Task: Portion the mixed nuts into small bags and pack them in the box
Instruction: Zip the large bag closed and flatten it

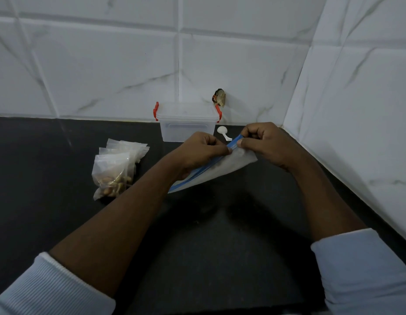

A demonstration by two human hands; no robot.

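At nine o'clock from the hands, a heap of small clear plastic bags [120,164], the nearest one holding mixed nuts [113,181], is laid on the black counter [49,178]. The blue seal strip of a large clear zip bag [220,170] is pinched by the left hand [197,151]. A clear lidded plastic box with red latches [187,125] is seen at twelve o'clock, with a white plastic scoop [223,131] at its three o'clock. The strip is also pinched by the right hand [264,144].
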